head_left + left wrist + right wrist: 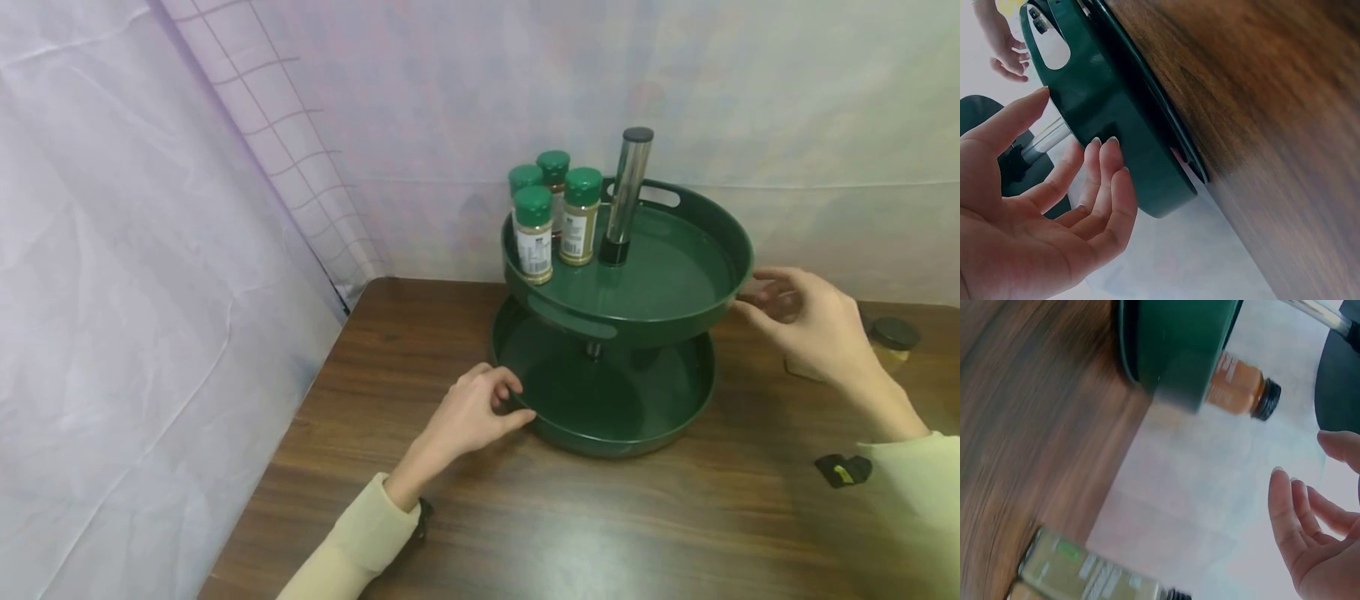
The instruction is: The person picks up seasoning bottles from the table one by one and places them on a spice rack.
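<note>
A green two-tier round tray stand stands on the table, its upper tray [675, 267] pierced by a metal post [628, 192]. Several spice jars with green lids [534, 242] stand at the upper tray's left. My left hand [472, 408] is at the left edge of the lower tray [615, 446]; in the left wrist view its relaxed fingertips touch or nearly touch the outer wall. By the upper tray's right rim, my right hand [817, 325] has its fingers loosely bent. The right wrist view shows it holding nothing, beside an orange bottle with a black cap [1235, 384] partly hidden by the lower tray's wall.
Behind my right hand, a jar with a dark lid [895, 335] stands on the wooden table [600, 525]. A small black item [843, 470] lies nearer me. White cloth [112, 292] hangs to the left and behind, with a wire grid [281, 108] at the corner.
</note>
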`<act>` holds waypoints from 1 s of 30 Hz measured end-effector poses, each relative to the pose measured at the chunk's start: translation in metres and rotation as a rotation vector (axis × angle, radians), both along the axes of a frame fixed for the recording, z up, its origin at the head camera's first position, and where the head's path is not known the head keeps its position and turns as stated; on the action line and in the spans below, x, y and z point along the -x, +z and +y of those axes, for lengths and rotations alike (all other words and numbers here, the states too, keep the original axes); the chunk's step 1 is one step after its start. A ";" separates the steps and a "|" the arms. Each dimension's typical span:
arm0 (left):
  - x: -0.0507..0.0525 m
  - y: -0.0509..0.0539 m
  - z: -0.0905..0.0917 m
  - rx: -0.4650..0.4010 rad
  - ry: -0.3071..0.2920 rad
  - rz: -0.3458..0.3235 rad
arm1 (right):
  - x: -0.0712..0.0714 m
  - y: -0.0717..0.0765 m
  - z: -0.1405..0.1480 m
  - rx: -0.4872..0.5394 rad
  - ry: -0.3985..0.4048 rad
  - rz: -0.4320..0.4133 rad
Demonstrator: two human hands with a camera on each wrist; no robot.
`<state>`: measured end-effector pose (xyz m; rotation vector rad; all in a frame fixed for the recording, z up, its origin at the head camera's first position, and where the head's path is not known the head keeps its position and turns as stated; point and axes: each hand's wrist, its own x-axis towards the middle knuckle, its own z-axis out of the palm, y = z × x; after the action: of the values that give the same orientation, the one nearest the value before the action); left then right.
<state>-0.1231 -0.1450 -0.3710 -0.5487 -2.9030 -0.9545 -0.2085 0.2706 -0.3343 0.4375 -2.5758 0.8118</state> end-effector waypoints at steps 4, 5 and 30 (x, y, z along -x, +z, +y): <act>0.000 0.001 0.000 0.003 0.000 0.002 | -0.005 0.001 0.012 -0.059 -0.055 0.036; 0.000 0.001 0.000 0.004 0.000 0.003 | -0.005 0.002 0.015 -0.071 -0.066 0.044; 0.000 -0.002 -0.001 0.009 0.014 0.013 | -0.011 -0.047 0.136 0.295 -0.380 0.082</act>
<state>-0.1234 -0.1455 -0.3734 -0.5327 -2.8971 -0.9336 -0.1972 0.4068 -0.3816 -0.1034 -2.3068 0.9830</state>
